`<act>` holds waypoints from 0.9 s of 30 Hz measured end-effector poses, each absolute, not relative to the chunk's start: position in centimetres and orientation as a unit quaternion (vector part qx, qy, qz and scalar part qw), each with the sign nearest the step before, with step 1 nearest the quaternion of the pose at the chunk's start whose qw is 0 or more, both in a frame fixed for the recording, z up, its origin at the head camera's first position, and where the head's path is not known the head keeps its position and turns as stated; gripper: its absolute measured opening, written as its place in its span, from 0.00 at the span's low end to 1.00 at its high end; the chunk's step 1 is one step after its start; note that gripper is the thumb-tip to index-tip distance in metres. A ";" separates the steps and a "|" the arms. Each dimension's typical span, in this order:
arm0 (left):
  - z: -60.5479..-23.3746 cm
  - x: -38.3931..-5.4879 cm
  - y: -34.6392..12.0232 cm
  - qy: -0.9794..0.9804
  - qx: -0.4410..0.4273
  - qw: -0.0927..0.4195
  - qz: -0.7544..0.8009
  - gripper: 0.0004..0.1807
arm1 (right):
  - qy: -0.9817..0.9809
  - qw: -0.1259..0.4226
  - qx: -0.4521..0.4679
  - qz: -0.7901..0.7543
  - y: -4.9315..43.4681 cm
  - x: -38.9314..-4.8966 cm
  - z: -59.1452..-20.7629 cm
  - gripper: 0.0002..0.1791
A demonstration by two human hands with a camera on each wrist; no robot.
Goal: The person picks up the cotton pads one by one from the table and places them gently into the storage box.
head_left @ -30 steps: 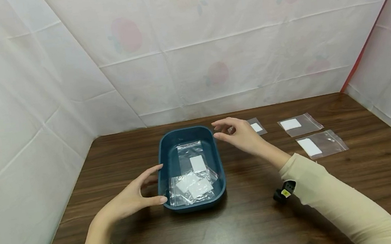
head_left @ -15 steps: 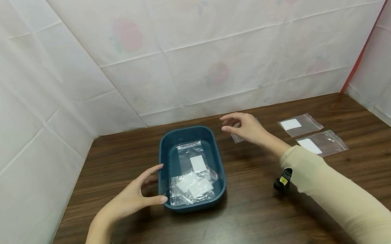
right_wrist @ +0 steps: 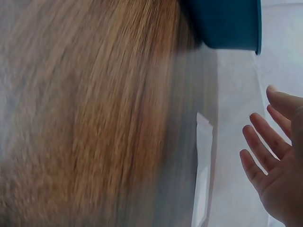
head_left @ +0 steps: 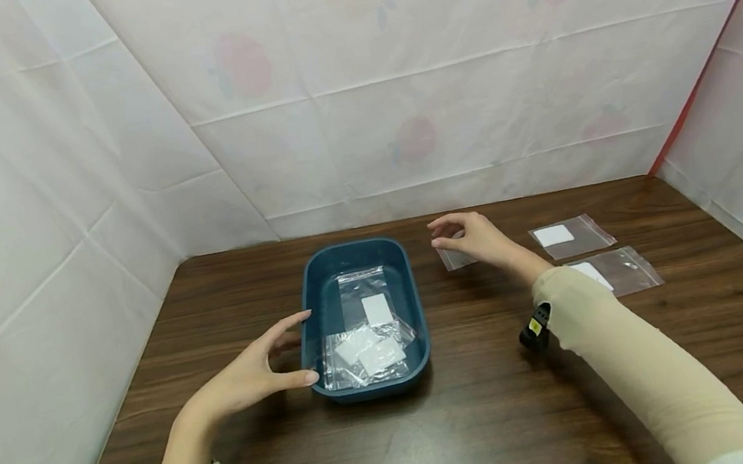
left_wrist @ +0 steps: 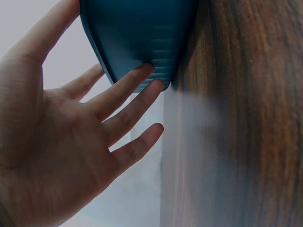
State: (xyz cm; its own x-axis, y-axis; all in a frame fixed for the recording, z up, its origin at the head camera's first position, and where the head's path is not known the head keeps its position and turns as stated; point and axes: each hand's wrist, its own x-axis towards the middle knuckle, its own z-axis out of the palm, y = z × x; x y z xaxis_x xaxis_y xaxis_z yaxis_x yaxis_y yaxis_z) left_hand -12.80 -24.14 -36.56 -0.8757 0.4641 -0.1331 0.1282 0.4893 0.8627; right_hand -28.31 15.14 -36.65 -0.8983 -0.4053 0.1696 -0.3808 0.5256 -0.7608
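Observation:
A dark blue plastic bin [head_left: 419, 312] stands on the table, holding several clear zip bags [head_left: 361, 285] with white cards in them. My left hand [head_left: 243, 381] touches the bin's left side, thumb and forefinger at the rim. In the left wrist view, the other fingers [left_wrist: 135, 109] of that hand extend along the bin wall [left_wrist: 128, 33]. Right of the bin, my right hand [head_left: 482, 238] hovers with loosely bent fingers over another zip bag [head_left: 452, 259], partly hiding it. The right wrist view shows this hand [right_wrist: 284, 175] holding nothing, apart from the flat bag [right_wrist: 203, 165].
Two more clear zip bags [head_left: 586, 237] [head_left: 633, 274] with white cards lie on the right of the brown wooden table [head_left: 402, 450]; the right sleeve overlaps the nearer one. White fabric [head_left: 359, 146] hangs behind the table and along both sides.
My right hand has moved right, away from the bin's rim, to over the nearest zip bag on the table. The left hand and the bin have stayed put.

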 end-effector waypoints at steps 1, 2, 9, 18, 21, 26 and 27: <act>-36.6 -12.8 -24.1 0.845 0.175 0.177 0.474 0.48 | 0.876 0.019 -0.223 -0.428 15.3 -28.4 -36.8 0.21; -36.6 -12.8 -24.2 0.845 0.176 0.177 0.473 0.48 | 0.878 0.024 -0.220 -0.424 15.4 -28.6 -37.0 0.22; -36.6 -12.6 -24.2 0.847 0.176 0.176 0.470 0.48 | 0.895 0.055 -0.207 -0.392 16.1 -29.0 -37.7 0.26; -36.6 -12.5 -24.2 0.845 0.176 0.177 0.473 0.48 | 0.908 0.068 -0.218 -0.351 16.4 -29.4 -38.5 0.28; -36.6 -12.5 -24.1 0.845 0.176 0.178 0.473 0.48 | 0.911 0.071 -0.222 -0.341 16.5 -29.5 -38.6 0.28; -36.6 -12.5 -24.1 0.845 0.176 0.178 0.472 0.48 | 0.912 0.084 -0.216 -0.339 16.7 -29.6 -38.7 0.31; -36.6 -12.5 -24.1 0.846 0.176 0.178 0.471 0.48 | 0.912 0.085 -0.217 -0.337 16.8 -29.6 -38.8 0.31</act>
State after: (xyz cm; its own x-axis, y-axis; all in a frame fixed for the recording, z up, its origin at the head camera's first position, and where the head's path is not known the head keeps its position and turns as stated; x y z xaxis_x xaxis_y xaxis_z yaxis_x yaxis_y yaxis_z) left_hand -12.54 -24.12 -36.57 -0.8749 0.4652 -0.1346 0.1301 0.4935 0.8600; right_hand -29.61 16.77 -38.77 -0.8914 -0.4532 -0.0089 -0.3387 0.6788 -0.6516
